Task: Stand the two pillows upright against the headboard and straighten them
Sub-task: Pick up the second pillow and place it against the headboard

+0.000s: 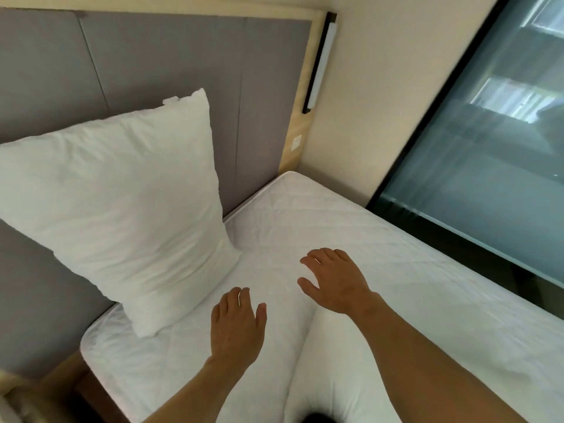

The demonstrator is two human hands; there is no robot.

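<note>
Pillow [122, 209] upright against grey headboard [183, 71], leaning back on it, lower corner resting on mattress [335, 227] near left edge. Second pillow [329, 377] flat on mattress at bottom of view, under right forearm, partly cut off by frame edge.

Left hand [236, 325] palm down over mattress, just beside upright pillow's lower corner, not touching it; fingers [241, 296] spread and released, grasping nothing; thin ring on one finger. Right hand [335, 280] palm down farther right, fingers spread and released, likewise empty; contact with mattress cannot be told.

Bare quilted mattress between upright pillow and right-hand edge, wide open stretch along headboard. Far corner of mattress close against cream wall [381, 102]. Wooden frame strip with long wall lamp [320, 65] beside headboard. Dark-framed glass panel [488, 148] running along right side of bed. No containers in view.
</note>
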